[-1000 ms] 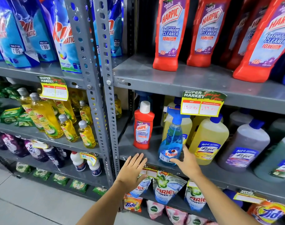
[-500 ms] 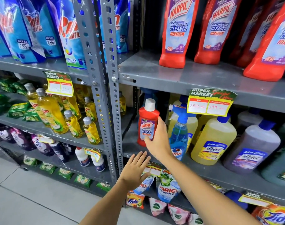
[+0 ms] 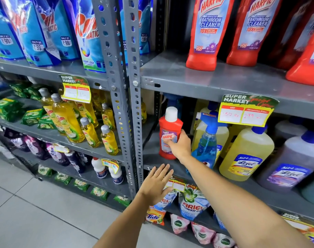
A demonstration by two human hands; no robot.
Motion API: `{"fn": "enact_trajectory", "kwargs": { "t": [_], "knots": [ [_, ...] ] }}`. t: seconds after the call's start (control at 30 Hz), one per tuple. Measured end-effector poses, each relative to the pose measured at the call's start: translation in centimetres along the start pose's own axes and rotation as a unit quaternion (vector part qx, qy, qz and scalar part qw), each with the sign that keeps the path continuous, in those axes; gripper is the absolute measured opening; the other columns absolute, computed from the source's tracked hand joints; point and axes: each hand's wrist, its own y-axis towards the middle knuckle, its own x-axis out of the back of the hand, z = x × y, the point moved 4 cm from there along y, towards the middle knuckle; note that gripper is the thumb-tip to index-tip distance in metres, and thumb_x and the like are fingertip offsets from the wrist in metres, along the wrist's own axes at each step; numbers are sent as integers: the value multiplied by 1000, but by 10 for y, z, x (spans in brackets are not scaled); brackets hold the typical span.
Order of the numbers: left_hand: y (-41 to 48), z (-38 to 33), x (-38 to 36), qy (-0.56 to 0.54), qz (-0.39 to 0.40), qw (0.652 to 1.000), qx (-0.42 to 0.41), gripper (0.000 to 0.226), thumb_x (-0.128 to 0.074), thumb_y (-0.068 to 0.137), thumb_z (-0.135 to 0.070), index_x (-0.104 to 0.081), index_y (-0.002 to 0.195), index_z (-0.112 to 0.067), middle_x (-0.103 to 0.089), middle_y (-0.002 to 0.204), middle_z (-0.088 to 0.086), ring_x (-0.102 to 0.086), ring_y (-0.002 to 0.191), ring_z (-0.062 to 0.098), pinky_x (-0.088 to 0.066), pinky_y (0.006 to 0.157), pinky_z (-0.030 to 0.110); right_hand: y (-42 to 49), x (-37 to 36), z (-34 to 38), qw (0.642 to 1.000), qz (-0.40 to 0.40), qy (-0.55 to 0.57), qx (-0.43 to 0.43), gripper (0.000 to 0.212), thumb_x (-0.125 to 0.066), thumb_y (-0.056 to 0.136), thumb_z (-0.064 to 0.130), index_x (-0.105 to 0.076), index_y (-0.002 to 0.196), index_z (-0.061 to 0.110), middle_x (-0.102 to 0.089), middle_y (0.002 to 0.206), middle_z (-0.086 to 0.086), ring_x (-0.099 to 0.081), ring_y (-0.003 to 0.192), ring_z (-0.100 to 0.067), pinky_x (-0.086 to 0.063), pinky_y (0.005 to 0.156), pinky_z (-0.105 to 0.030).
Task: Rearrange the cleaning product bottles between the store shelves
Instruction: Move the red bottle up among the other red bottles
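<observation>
Right hand [image 3: 180,146] grips small Harpic bottle [image 3: 169,133] on middle shelf [image 3: 152,158]; left hand [image 3: 157,185] spread, empty. Pickup step; next lift it clear of spray bottle [image 3: 205,147].

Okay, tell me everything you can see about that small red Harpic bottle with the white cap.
The small red Harpic bottle looks like glossy plastic, with a white cap and a pale label bearing a red Harpic logo. It stands upright at the left end of the middle shelf, beside a blue spray bottle. The right hand is wrapped around its lower body, hiding part of the label. Whether its base still touches the shelf is unclear.
</observation>
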Motion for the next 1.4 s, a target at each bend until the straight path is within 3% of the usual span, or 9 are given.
{"fn": "enact_trajectory", "kwargs": {
  "t": [0.1, 0.27, 0.4, 0.6, 0.73, 0.9, 1.1, 1.27, 1.4],
  "knots": [
    [-9, 10, 17, -32, -12, 999, -1, 68, -14, 100, -57, -18, 155, -16, -11, 162, 4, -5, 148, 20, 1, 120, 37, -19, 14, 23, 998, 31, 11, 50, 60, -82, 78, 23, -54, 130, 13, -66, 126, -9, -63, 117, -26, -52, 100, -44],
    [-19, 31, 94, -110, -172, 979, -7, 47, -39, 99, -32, -49, 138, -7, -46, 146, 12, -45, 132, 27, -41, 105, 44, -69, 85, 115, 979, 43, 53, 192, 43, -88, 69, 17, -64, 102, 28, -73, 98, 9, -69, 94, -10, -56, 85, -30],
    [-14, 18, 205, -137, -349, 926, -37, 44, -47, 99, -25, -50, 138, -5, -46, 147, 8, -42, 134, 18, -32, 110, 29, -103, 174, 202, 939, -3, 154, 307, 38, -87, 68, 6, -67, 97, 21, -75, 84, 16, -71, 79, 0, -56, 74, -19],
    [13, -13, 325, -91, -512, 849, -96, 36, -56, 94, -13, -58, 128, 1, -51, 141, 13, -46, 131, 25, -33, 109, 32, -100, 275, 279, 897, -48, 186, 399, 33, -79, 76, 12, -66, 107, 10, -77, 84, 18, -72, 85, -3, -57, 74, -23],
    [49, -22, 350, -22, -460, 884, -83, 40, -47, 99, -30, -60, 127, -5, -58, 135, 11, -48, 130, 28, -33, 105, 38, -63, 294, 283, 929, -60, 130, 340, 31, -79, 79, 10, -68, 108, 9, -76, 78, 16, -72, 76, 1, -55, 63, -19],
    [65, -17, 347, 38, -409, 908, -77, 45, -39, 100, -42, -66, 121, -13, -66, 123, 8, -60, 113, 25, -42, 90, 40, -15, 287, 259, 962, -65, 80, 253, 34, -81, 77, 9, -68, 109, 7, -72, 100, -7, -67, 64, 3, -50, 50, -14],
    [67, -14, 341, 14, -400, 914, -61, 45, -38, 101, -45, -63, 126, -18, -64, 129, 3, -56, 121, 20, -41, 95, 38, -8, 285, 242, 960, -61, 66, 265, 36, -81, 79, 19, -60, 107, 27, -70, 101, 13, -66, 82, 9, -54, 67, -11],
    [66, -15, 340, 8, -396, 916, -53, 45, -37, 101, -46, -62, 128, -20, -62, 131, 1, -54, 123, 18, -39, 97, 36, -10, 274, 205, 974, 27, -28, 222, 79, -93, 59, 14, -54, 128, 21, -70, 115, 10, -66, 106, -3, -51, 97, -27],
    [66, -17, 340, -4, -407, 912, -50, 44, -39, 100, -45, -64, 126, -19, -63, 129, 1, -55, 120, 19, -40, 96, 38, -3, 271, 189, 974, -8, -58, 220, 86, -97, 49, 24, -60, 127, 20, -70, 119, 7, -65, 110, -10, -51, 102, -36]
  ]
}}
